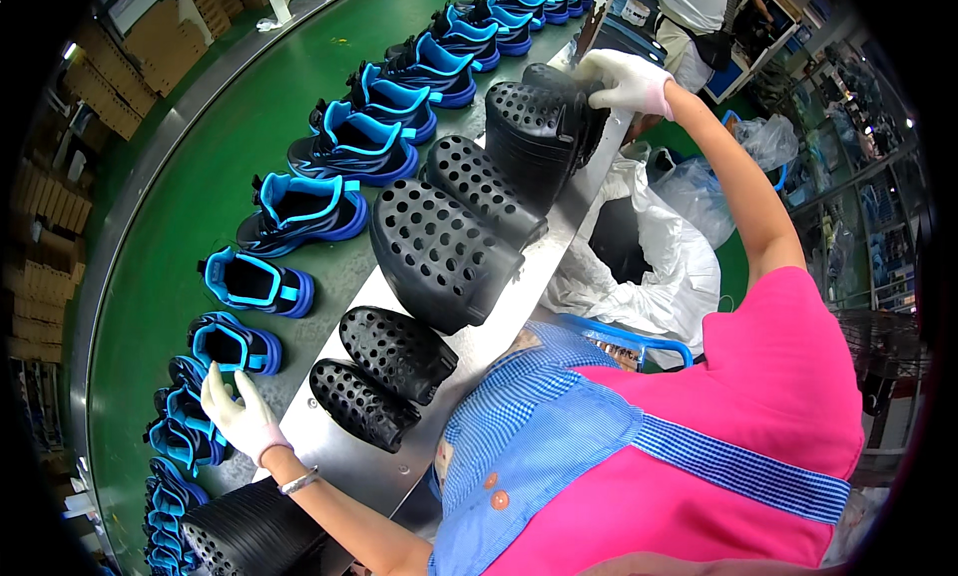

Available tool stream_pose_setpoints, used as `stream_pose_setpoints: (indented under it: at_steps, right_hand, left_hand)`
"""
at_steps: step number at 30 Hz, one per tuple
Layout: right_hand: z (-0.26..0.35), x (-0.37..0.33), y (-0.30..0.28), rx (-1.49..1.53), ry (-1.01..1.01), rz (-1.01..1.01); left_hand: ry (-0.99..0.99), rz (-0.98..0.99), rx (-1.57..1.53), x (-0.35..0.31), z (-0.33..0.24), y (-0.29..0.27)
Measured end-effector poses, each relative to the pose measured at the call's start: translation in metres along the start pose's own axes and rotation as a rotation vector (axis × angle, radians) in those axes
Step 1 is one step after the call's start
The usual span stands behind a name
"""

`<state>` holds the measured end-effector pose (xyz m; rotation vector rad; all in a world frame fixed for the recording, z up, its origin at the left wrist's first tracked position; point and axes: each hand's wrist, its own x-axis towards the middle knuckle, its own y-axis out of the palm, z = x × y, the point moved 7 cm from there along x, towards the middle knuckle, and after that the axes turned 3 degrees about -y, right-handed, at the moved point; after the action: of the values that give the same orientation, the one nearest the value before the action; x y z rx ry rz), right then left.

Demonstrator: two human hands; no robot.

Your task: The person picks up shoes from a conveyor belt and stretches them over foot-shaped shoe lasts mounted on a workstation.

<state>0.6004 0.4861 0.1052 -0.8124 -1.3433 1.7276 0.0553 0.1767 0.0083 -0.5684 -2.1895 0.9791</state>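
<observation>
My left hand (242,413), in a white glove, has its fingers apart beside a black shoe with a bright blue lining (228,345); the fingertips reach its near side, and I cannot tell if they touch. My right hand (629,82), also gloved, curls its fingers over the far end of a stack of black perforated plastic shoe inserts (529,137). Nearer on the metal ledge (329,426) lie a large nested stack of inserts (439,252), a narrower stack (484,182) and two small inserts (397,352) (361,401).
A long row of black and blue shoes (354,137) stands along the green conveyor belt (160,237). Another ribbed insert stack (254,526) lies at the lower left. On the right is a white plastic sack (679,287) holding something dark. Another person (689,17) stands beyond.
</observation>
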Motion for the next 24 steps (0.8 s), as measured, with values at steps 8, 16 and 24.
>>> stream_pose_setpoints:
  at_steps: [8,16,24]
  right_hand:
    - [-0.015,0.008,0.020,-0.006,-0.066,-0.004]
    - [-0.017,0.010,0.005,-0.015,-0.027,0.001]
    - [-0.030,0.000,-0.009,-0.052,0.022,-0.036]
  left_hand:
    - [0.050,-0.015,0.009,-0.001,0.004,0.004]
    - [0.028,0.019,-0.009,-0.003,-0.006,0.007]
    - [-0.003,0.070,-0.058,-0.003,-0.017,0.022]
